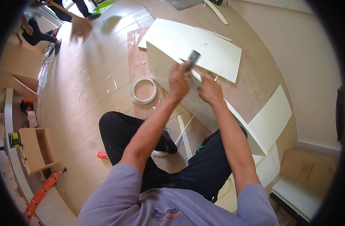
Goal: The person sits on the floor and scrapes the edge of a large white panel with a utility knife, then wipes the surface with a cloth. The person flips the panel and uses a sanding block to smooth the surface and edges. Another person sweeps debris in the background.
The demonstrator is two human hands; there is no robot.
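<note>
A white board (202, 107) stands tilted on its long narrow edge in front of me, slanting from upper left to lower right. My left hand (179, 82) is closed round a small dark block-like tool (194, 58), held at the board's upper edge; its exact kind is unclear. Farther along that edge, my right hand (211, 89) has its fingers curled against the board, gripping it. A short white strip end (216, 78) sticks up beside the right fingers. Beyond the board, a flat white panel (202, 45) lies on the floor.
A coil of pale strip (143, 90) lies on a brown sheet (136, 60) at left. A red-capped tube (102, 155) is near my left knee. White panels (272, 116) and a cardboard box (310, 165) stand right. Two people are upper left, one with a broom (81, 28).
</note>
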